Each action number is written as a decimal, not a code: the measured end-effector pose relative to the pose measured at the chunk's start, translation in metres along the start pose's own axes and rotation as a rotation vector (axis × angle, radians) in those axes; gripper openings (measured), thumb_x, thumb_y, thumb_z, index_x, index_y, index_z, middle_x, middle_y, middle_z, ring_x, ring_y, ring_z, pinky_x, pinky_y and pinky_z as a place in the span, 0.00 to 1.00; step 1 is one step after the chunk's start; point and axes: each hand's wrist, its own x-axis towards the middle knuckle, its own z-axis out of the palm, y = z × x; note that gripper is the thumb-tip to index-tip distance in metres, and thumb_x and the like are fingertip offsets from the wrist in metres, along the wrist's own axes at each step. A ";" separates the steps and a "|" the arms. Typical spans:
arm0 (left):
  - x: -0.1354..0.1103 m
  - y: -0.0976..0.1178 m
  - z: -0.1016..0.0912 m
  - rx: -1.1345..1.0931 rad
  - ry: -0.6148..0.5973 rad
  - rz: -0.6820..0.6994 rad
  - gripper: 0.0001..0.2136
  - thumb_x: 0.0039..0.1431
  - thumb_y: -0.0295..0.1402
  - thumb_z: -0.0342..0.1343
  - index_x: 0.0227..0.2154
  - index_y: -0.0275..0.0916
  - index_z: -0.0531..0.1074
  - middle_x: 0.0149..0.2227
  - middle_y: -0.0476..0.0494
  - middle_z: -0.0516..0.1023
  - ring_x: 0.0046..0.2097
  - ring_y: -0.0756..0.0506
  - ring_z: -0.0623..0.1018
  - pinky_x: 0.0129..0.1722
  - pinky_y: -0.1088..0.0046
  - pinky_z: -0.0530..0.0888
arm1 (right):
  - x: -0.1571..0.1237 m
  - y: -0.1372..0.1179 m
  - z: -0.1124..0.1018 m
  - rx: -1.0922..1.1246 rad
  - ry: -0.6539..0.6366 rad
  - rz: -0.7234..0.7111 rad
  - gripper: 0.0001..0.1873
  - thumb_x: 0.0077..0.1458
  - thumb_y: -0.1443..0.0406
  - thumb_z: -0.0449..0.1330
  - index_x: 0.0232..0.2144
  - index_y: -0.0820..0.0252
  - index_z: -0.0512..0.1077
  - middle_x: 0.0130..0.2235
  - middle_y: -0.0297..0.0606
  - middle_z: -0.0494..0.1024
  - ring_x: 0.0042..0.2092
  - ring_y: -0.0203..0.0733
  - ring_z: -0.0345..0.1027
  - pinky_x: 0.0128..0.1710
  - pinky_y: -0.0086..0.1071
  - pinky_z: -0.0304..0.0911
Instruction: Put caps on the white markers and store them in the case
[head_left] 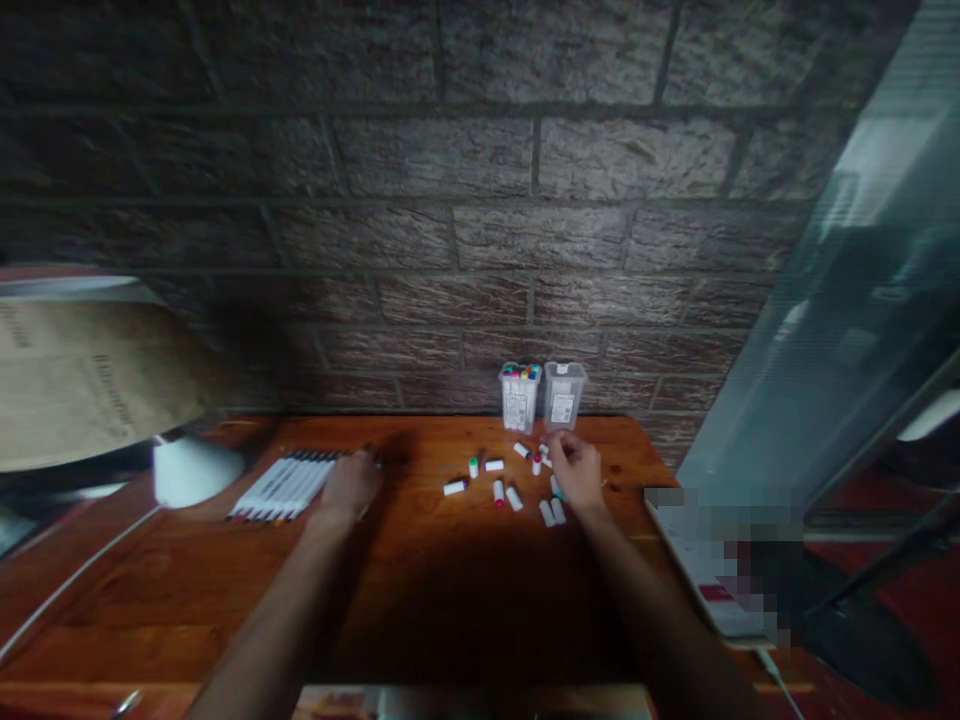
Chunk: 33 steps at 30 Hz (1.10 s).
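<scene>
On the wooden table [161,580], white pens [289,486] lay in a row at nine o'clock from the left hand [355,484], which was curled; I could not tell if it pinched one. Short white pieces [514,498] lay mostly at nine o'clock from the right hand [577,470]. That hand was bent, its tips close together, but I could not tell if they pinched a piece. Pens and pieces looked light, hard and a bit slippery, best held round the middle. At eleven o'clock from that hand, a clear tub [517,408] held things with bright tops. At twelve stood another see-through tub [563,402], its inside hard to see.
</scene>
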 end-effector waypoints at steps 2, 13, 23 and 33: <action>-0.003 0.006 0.003 -0.123 -0.059 0.025 0.10 0.48 0.33 0.59 0.34 0.35 0.77 0.34 0.35 0.82 0.40 0.35 0.81 0.38 0.66 0.73 | 0.000 0.003 0.000 0.016 -0.002 -0.004 0.21 0.58 0.54 0.53 0.26 0.63 0.76 0.24 0.35 0.76 0.26 0.37 0.67 0.28 0.27 0.59; -0.031 0.058 0.017 -1.368 -0.398 0.131 0.28 0.49 0.34 0.66 0.53 0.38 0.66 0.38 0.43 0.81 0.40 0.46 0.82 0.42 0.68 0.78 | -0.007 -0.016 0.007 0.099 -0.114 0.013 0.21 0.57 0.53 0.56 0.23 0.62 0.75 0.22 0.35 0.75 0.27 0.37 0.67 0.30 0.29 0.60; -0.031 0.067 0.015 -1.656 -0.321 0.091 0.20 0.44 0.32 0.70 0.41 0.40 0.72 0.33 0.50 0.82 0.38 0.49 0.82 0.39 0.76 0.79 | -0.040 -0.048 0.028 0.157 -0.638 -0.079 0.23 0.58 0.51 0.56 0.24 0.62 0.76 0.23 0.34 0.76 0.25 0.34 0.64 0.25 0.26 0.54; -0.031 0.069 0.020 -1.628 -0.311 0.055 0.19 0.44 0.30 0.70 0.41 0.40 0.73 0.32 0.53 0.80 0.33 0.52 0.81 0.35 0.80 0.80 | -0.039 -0.044 0.026 0.182 -0.725 -0.033 0.23 0.58 0.51 0.57 0.24 0.63 0.77 0.23 0.32 0.73 0.25 0.31 0.61 0.25 0.26 0.51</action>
